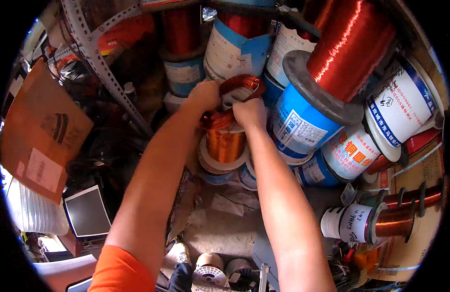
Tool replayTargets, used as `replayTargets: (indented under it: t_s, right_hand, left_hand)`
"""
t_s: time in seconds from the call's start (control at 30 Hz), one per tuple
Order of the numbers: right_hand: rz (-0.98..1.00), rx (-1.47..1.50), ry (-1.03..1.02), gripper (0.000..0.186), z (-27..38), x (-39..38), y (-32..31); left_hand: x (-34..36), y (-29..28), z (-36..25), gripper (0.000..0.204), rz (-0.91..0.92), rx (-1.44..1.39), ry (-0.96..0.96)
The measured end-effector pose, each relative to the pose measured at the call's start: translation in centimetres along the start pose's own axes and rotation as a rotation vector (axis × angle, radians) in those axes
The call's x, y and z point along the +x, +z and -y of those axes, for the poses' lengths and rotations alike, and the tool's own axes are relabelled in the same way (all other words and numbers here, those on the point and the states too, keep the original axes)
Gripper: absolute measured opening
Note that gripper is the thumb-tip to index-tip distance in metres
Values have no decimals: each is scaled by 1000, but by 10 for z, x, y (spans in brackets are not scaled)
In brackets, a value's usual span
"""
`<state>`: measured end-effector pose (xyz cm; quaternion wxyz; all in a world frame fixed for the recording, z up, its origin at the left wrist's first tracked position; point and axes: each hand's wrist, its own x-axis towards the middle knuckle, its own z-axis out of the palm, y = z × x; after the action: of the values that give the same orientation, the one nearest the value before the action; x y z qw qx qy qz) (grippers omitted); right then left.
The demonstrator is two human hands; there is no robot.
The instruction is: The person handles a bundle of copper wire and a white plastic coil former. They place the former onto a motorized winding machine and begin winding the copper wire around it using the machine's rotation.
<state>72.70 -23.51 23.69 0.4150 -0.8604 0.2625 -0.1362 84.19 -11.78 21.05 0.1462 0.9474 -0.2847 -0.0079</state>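
The left hand (pixel 207 96) is above and left of the copper spool (pixel 225 146); its forearm slants up from the lower left, the back of the hand faces up and the fingers are curled. A red wire coil (pixel 247 82) sits at the upper end of the copper spool, between the 2 hands. The right hand (pixel 251 112) is above and right of the copper spool, knuckles up, fingers folded toward the coil, forearm rising from the lower right. The fingertips of both are hidden, so I cannot tell whether they pinch wire.

For edges, a perforated metal upright (pixel 105 68) slopes down left of the copper spool, beyond the left forearm. Below the copper spool, floor (pixel 225 229) with paper scraps (pixel 228 204) opens between the 2 forearms. Right of the copper spool, a large blue spool (pixel 303 119) stands near the right hand, narrowing the room there.
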Motion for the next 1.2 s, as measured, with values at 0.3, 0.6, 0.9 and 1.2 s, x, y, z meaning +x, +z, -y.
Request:
replayTargets:
  t_s: [0.3, 0.6, 0.9, 1.2]
  right_hand:
    - [69, -41, 53, 44, 8, -8, -24]
    - [105, -64, -52, 49, 4, -34, -50]
    - [428, 372, -9, 14, 7, -202, -219]
    - [190, 147, -96, 9, -97, -362, -340]
  left_hand:
    - [-12, -36, -27, 53, 102, 24, -145]
    - [-24, -49, -49, 71, 40, 141, -230]
    - [-197, -76, -128, 34, -762, -693, 104]
    - [-433, 23, -133, 19, -355, -923, -353]
